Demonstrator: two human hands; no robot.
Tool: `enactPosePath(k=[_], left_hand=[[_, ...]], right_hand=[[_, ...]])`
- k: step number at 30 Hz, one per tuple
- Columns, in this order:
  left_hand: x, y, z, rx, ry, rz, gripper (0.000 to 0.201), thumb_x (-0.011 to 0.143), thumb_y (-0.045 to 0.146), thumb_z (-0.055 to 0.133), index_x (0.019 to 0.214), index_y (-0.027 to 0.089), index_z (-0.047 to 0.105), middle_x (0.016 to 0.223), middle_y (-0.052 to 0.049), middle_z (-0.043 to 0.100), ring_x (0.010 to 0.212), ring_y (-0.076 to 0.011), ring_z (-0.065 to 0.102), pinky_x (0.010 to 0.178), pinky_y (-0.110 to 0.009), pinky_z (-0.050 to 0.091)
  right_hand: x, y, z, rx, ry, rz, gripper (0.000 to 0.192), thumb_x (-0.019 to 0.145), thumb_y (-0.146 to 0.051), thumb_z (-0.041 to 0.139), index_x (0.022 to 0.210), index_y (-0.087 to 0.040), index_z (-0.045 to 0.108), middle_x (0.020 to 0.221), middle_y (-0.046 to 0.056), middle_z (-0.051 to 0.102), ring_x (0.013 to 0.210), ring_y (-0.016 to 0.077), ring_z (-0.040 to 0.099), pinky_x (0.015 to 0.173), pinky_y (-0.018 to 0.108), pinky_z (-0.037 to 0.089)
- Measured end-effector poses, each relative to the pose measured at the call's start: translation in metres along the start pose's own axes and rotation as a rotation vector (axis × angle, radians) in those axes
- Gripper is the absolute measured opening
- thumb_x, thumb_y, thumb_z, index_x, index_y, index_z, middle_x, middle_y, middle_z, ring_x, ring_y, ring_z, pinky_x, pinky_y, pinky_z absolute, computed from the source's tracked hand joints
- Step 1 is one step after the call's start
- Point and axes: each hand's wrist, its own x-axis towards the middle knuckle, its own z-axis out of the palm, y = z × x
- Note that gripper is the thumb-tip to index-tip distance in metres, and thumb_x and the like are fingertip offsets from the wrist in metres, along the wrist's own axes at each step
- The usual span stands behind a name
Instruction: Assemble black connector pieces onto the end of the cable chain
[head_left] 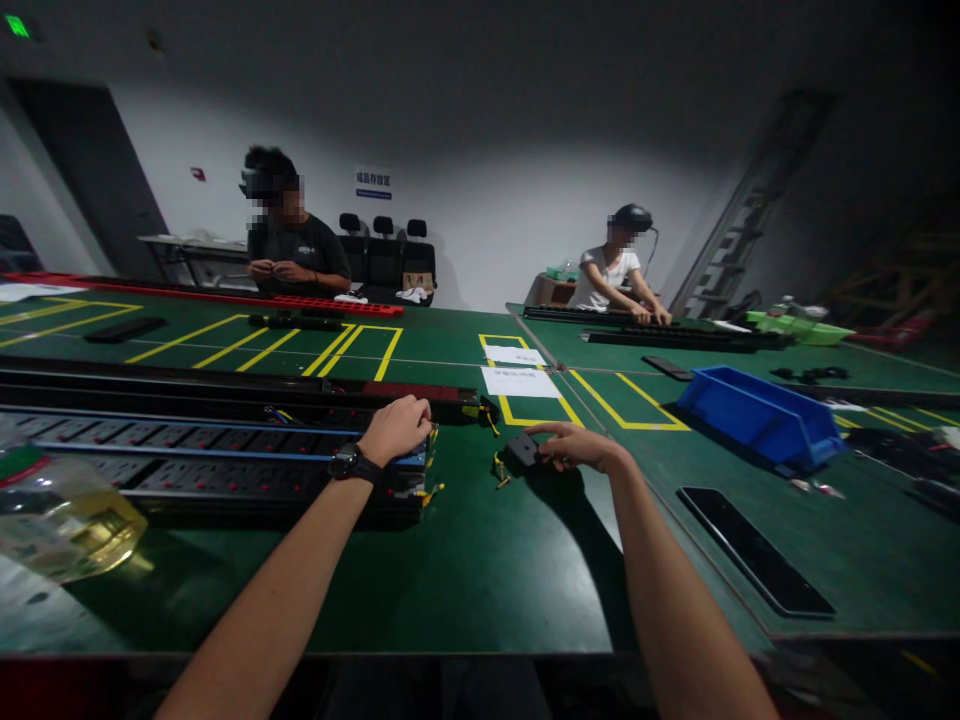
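Note:
My left hand [396,428], a black watch on its wrist, rests closed on the right end of a long black power strip [187,460] that has blue rails and several sockets. Yellow wires stick out of that end. My right hand [577,445] reaches over a small black end piece [521,452] lying on the green table [465,560], fingertips touching it. The end piece sits just right of the strip's open end, with short yellow wires beside it.
A plastic bottle of yellowish liquid [64,515] lies at the near left. A blue bin [761,415] and a flat black plate [754,550] sit to the right. White papers [520,381] lie in a yellow-marked box. Two people work at the far tables.

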Motion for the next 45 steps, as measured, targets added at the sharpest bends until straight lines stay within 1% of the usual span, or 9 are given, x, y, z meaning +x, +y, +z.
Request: enactPosePath(k=[9, 13, 16, 19, 24, 30, 34, 39, 45], left_hand=[[0.002, -0.001, 0.0, -0.059, 0.023, -0.055, 0.019, 0.096, 0.025, 0.044, 0.107, 0.021, 0.06, 0.108, -0.01, 0.072, 0.098, -0.024, 0.069, 0.082, -0.033, 0.051], [0.002, -0.002, 0.0, -0.093, 0.031, -0.069, 0.017, 0.095, 0.027, 0.049, 0.107, 0.023, 0.061, 0.111, -0.009, 0.074, 0.099, -0.024, 0.07, 0.082, -0.033, 0.051], [0.002, -0.001, 0.0, -0.103, 0.041, -0.075, 0.017, 0.094, 0.028, 0.05, 0.107, 0.024, 0.061, 0.111, -0.007, 0.074, 0.098, -0.0236, 0.07, 0.08, -0.032, 0.05], [0.001, 0.001, -0.002, -0.112, 0.059, -0.09, 0.017, 0.093, 0.028, 0.051, 0.107, 0.025, 0.061, 0.111, -0.006, 0.074, 0.098, -0.0233, 0.07, 0.079, -0.032, 0.05], [-0.001, 0.004, -0.005, -0.123, 0.067, -0.105, 0.014, 0.093, 0.027, 0.051, 0.103, 0.025, 0.06, 0.107, -0.005, 0.074, 0.094, -0.0228, 0.07, 0.075, -0.031, 0.048], [-0.004, 0.006, -0.008, -0.133, 0.074, -0.108, 0.011, 0.093, 0.026, 0.052, 0.101, 0.025, 0.061, 0.106, -0.004, 0.074, 0.093, -0.0213, 0.069, 0.073, -0.029, 0.047], [-0.005, 0.009, -0.008, -0.137, 0.067, -0.11, 0.015, 0.094, 0.025, 0.051, 0.105, 0.026, 0.061, 0.107, -0.004, 0.074, 0.095, -0.0211, 0.069, 0.076, -0.03, 0.049], [-0.004, 0.009, -0.007, -0.122, 0.059, -0.093, 0.018, 0.096, 0.025, 0.049, 0.107, 0.026, 0.063, 0.109, -0.005, 0.073, 0.098, -0.0209, 0.068, 0.08, -0.03, 0.049], [-0.004, 0.008, -0.005, -0.131, 0.06, -0.072, 0.014, 0.096, 0.027, 0.05, 0.1, 0.025, 0.063, 0.104, -0.004, 0.074, 0.093, -0.0207, 0.068, 0.077, -0.029, 0.048]], right_hand=[[0.01, 0.01, -0.002, -0.066, 0.155, 0.074, 0.042, 0.068, -0.014, 0.07, 0.11, -0.018, 0.077, 0.056, 0.003, 0.067, 0.045, 0.0153, 0.057, 0.043, 0.025, 0.034], [0.015, 0.01, -0.003, -0.224, 0.242, 0.156, 0.026, 0.071, -0.015, 0.073, 0.097, -0.019, 0.077, 0.052, 0.002, 0.065, 0.045, 0.0169, 0.06, 0.048, 0.026, 0.041], [0.018, 0.005, 0.001, -0.399, 0.477, 0.101, 0.017, 0.078, -0.019, 0.072, 0.095, -0.02, 0.077, 0.066, 0.007, 0.072, 0.062, 0.0215, 0.069, 0.061, 0.029, 0.047], [0.028, -0.009, 0.015, -0.518, 0.727, -0.087, 0.021, 0.09, -0.028, 0.066, 0.105, -0.02, 0.078, 0.095, 0.015, 0.077, 0.091, 0.0282, 0.073, 0.074, 0.032, 0.049], [0.059, -0.039, 0.05, -0.567, 0.561, -0.309, 0.03, 0.094, -0.04, 0.065, 0.116, -0.022, 0.075, 0.111, 0.011, 0.077, 0.104, 0.0265, 0.07, 0.08, 0.029, 0.049], [0.077, -0.052, 0.062, -0.716, 0.702, -0.143, 0.026, 0.098, -0.022, 0.052, 0.105, -0.016, 0.077, 0.115, 0.022, 0.073, 0.107, 0.0307, 0.068, 0.086, 0.036, 0.051], [0.079, -0.045, 0.059, -0.779, 0.625, -0.186, 0.026, 0.095, -0.017, 0.054, 0.102, -0.016, 0.078, 0.116, 0.024, 0.072, 0.11, 0.0336, 0.067, 0.092, 0.043, 0.052], [0.076, -0.039, 0.061, -0.707, 0.597, -0.184, 0.019, 0.092, -0.025, 0.062, 0.095, -0.02, 0.081, 0.103, 0.02, 0.075, 0.104, 0.0332, 0.07, 0.092, 0.047, 0.052], [0.072, -0.048, 0.077, -0.797, 0.572, -0.168, 0.034, 0.097, -0.044, 0.058, 0.095, -0.017, 0.08, 0.102, 0.021, 0.076, 0.098, 0.0336, 0.072, 0.087, 0.044, 0.054]])
